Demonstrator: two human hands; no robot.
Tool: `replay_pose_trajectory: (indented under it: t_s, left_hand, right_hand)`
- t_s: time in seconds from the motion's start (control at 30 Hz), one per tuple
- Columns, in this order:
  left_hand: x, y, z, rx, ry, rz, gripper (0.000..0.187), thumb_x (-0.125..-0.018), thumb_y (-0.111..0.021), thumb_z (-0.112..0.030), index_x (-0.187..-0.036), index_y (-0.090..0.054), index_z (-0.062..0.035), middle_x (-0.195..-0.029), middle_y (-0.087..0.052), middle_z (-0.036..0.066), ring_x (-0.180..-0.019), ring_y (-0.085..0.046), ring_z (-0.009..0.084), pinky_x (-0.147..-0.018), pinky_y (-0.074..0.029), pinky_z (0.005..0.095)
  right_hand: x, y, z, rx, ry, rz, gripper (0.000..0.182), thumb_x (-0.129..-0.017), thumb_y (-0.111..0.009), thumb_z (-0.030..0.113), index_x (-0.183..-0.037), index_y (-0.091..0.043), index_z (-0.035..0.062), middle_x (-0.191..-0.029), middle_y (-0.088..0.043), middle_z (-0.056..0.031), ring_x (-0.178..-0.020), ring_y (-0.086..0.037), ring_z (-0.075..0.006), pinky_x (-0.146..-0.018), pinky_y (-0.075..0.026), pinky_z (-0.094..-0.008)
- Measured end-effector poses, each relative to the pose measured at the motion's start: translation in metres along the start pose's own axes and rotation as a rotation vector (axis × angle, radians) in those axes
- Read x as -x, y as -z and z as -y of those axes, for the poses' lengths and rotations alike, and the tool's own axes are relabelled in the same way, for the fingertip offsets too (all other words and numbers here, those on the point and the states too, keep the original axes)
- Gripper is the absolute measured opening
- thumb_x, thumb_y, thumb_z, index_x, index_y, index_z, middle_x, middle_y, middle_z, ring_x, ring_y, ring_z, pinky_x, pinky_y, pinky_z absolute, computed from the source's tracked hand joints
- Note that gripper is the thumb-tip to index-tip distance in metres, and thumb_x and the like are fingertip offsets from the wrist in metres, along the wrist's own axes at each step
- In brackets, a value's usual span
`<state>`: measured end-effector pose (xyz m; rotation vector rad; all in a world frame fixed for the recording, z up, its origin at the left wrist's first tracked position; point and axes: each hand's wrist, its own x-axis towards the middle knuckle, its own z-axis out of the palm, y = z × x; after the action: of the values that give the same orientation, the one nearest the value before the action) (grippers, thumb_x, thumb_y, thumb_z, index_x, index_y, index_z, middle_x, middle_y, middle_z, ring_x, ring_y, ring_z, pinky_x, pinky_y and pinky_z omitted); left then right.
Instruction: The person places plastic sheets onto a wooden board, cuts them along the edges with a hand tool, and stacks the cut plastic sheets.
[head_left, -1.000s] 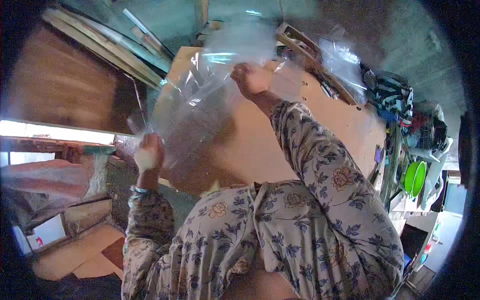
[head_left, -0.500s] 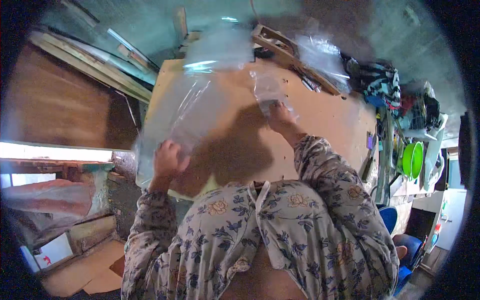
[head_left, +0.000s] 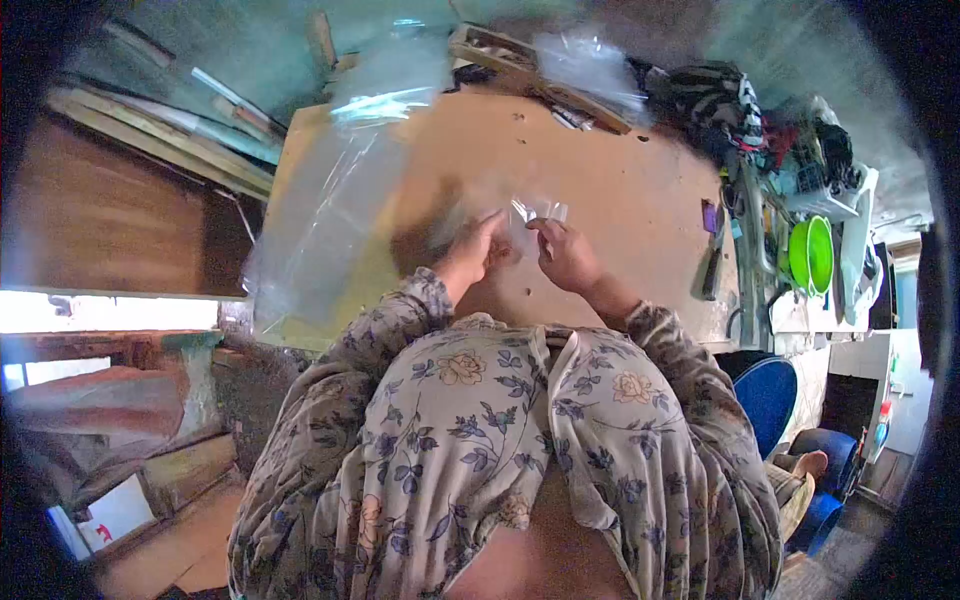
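Observation:
A small clear plastic bag [head_left: 522, 212] is held up over the tan board in front of my body. My right hand [head_left: 570, 258] pinches its right side between thumb and forefinger. My left hand [head_left: 480, 250] is closed on the bag's left side, its fingertips partly hidden. To the left, a pile of large clear plastic sheets [head_left: 330, 210] lies along the board, apart from both hands.
The tan board [head_left: 640, 220] forms the work surface. At its back are a wooden tray [head_left: 495, 48] and more clear plastic [head_left: 590, 75]. A knife [head_left: 714, 262] lies at the right edge, with a green basin [head_left: 811, 255] beyond. A blue bin [head_left: 765, 400] stands at lower right.
My left hand has left the large plastic sheets and moved right to the small bag. My right hand has drawn the bag closer to my body. The view has shifted slightly right.

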<state>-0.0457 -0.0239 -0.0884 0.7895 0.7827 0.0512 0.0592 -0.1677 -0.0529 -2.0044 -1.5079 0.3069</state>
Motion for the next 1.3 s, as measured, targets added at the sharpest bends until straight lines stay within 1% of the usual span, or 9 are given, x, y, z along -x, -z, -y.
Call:
replay_pose_trajectory:
  t_s: [0.3, 0.4, 0.47, 0.53, 0.7, 0.97, 1.0, 1.07, 1.3]
  left_hand:
    - [0.040, -0.066, 0.000, -0.223, -0.389, 0.063, 0.007, -0.084, -0.053, -0.011, -0.083, -0.054, -0.0043, -0.069, -0.056, 0.002, -0.060, -0.055, 0.0094, -0.047, -0.043, 0.0226]
    - [0.019, -0.059, -0.009, -0.586, -0.656, -0.146, 0.022, -0.085, -0.052, -0.022, -0.075, -0.054, -0.0032, -0.060, -0.053, -0.001, -0.053, -0.047, 0.0082, -0.047, -0.039, 0.0226]
    - [0.023, -0.055, -0.037, -0.488, -0.531, -0.289, 0.030, -0.086, -0.050, -0.030, -0.075, -0.053, -0.0024, -0.062, -0.052, 0.000, -0.055, -0.047, 0.0093, -0.048, -0.039, 0.0248]
    - [0.021, -0.050, -0.059, -0.448, -0.643, -0.567, 0.032, -0.087, -0.049, -0.031, -0.074, -0.053, -0.0025, -0.064, -0.053, 0.002, -0.055, -0.047, 0.0112, -0.046, -0.037, 0.0264]
    - [-0.054, 0.009, -0.106, -0.513, -0.641, -0.559, 0.024, -0.087, -0.050, -0.026, -0.085, -0.056, -0.0032, -0.073, -0.055, 0.005, -0.059, -0.052, 0.0150, -0.046, -0.040, 0.0274]
    - [-0.026, -0.063, -0.142, -0.204, -0.426, -0.092, 0.031, -0.082, -0.051, -0.025, -0.106, -0.048, -0.0060, -0.096, -0.052, 0.004, -0.085, -0.051, 0.0181, -0.069, -0.042, 0.0328]
    - [-0.040, -0.056, -0.135, -0.203, -0.432, 0.019, 0.035, -0.081, -0.051, -0.023, -0.110, -0.044, -0.0058, -0.098, -0.049, 0.005, -0.090, -0.048, 0.0194, -0.073, -0.041, 0.0340]
    - [-0.051, -0.086, -0.098, -0.741, -0.941, -0.200, 0.050, -0.074, -0.057, -0.031, -0.112, -0.047, -0.0001, -0.101, -0.057, 0.011, -0.095, -0.051, 0.0237, -0.082, -0.040, 0.0365]
    - [-0.011, -0.137, 0.009, -1.307, -0.934, 0.668, 0.080, -0.059, -0.064, -0.027, -0.127, -0.031, -0.0017, -0.126, -0.034, 0.023, -0.117, -0.032, 0.0389, -0.099, -0.022, 0.0477]
  right_hand:
    - [0.041, 0.037, 0.009, -0.359, -0.538, -0.051, 0.035, -0.075, -0.055, 0.001, -0.109, -0.048, 0.0021, -0.065, -0.053, -0.0074, -0.061, -0.051, -0.0114, -0.056, -0.044, -0.0266]
    - [0.052, 0.004, -0.080, -0.147, -0.275, -0.383, 0.023, -0.082, -0.056, 0.019, -0.095, -0.054, 0.0000, -0.069, -0.056, -0.0079, -0.061, -0.055, -0.0143, -0.055, -0.045, -0.0297]
    - [0.062, 0.053, -0.077, -0.930, -0.466, -0.899, 0.018, -0.086, -0.051, 0.019, -0.086, -0.053, 0.0018, -0.067, -0.053, -0.0032, -0.057, -0.051, -0.0110, -0.052, -0.043, -0.0274]
    - [0.078, 0.089, -0.098, -0.870, -0.656, -1.233, 0.015, -0.088, -0.049, 0.019, -0.083, -0.051, 0.0046, -0.067, -0.050, -0.0018, -0.054, -0.047, -0.0109, -0.049, -0.040, -0.0257]
    - [0.105, 0.141, -0.083, -0.852, -0.581, -1.207, 0.016, -0.088, -0.049, 0.021, -0.086, -0.050, 0.0055, -0.089, -0.054, -0.0030, -0.081, -0.052, -0.0106, -0.067, -0.044, -0.0271]
    - [0.083, 0.139, -0.043, -0.540, -0.226, -1.103, 0.011, -0.082, -0.055, 0.000, -0.077, -0.045, 0.0029, -0.100, -0.059, -0.0110, -0.084, -0.056, -0.0106, -0.072, -0.044, -0.0210]
    - [0.080, 0.140, -0.038, -0.937, -0.157, -1.096, 0.014, -0.082, -0.054, 0.000, -0.075, -0.043, 0.0046, -0.102, -0.058, -0.0143, -0.088, -0.058, -0.0166, -0.074, -0.046, -0.0258]
    - [0.074, 0.145, -0.016, -1.151, -0.156, -1.043, 0.014, -0.082, -0.054, 0.001, -0.075, -0.043, 0.0057, -0.103, -0.058, -0.0155, -0.090, -0.058, -0.0210, -0.074, -0.048, -0.0295]
    - [0.042, 0.142, 0.017, -1.655, -0.054, -0.754, 0.010, -0.088, -0.046, 0.014, -0.080, -0.042, 0.0087, -0.112, -0.054, -0.0184, -0.098, -0.056, -0.0347, -0.073, -0.052, -0.0394]
